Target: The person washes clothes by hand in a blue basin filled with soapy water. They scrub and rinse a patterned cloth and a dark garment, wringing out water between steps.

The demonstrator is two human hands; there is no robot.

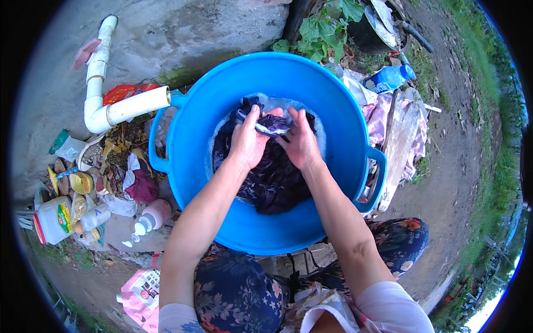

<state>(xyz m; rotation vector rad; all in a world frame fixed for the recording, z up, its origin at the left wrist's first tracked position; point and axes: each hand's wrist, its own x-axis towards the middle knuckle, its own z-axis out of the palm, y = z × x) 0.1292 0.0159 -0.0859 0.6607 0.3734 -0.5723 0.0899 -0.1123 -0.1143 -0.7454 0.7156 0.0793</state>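
Observation:
A big blue tub [272,238] with two side handles stands in front of my knees. Sudsy water and a dark purple, wet cloth [272,186] lie in its bottom. My left hand [248,141] grips a bunched, lifted fold of this cloth, thumb on top, with white foam along the fold. Facing it, my right hand [302,143] has the other end of the fold between its thumb and curled fingers. Both hands are above the water, inside the tub. The cloth's full shape cannot be made out.
A white pipe [139,105] ends at the tub's left rim. Left are a pink pump bottle [155,213], a white jug [54,221] and a pink pouch [141,297]. A blue-labelled bottle [388,79] and a board [401,144] on pink cloth lie right. Behind is a wall [189,28].

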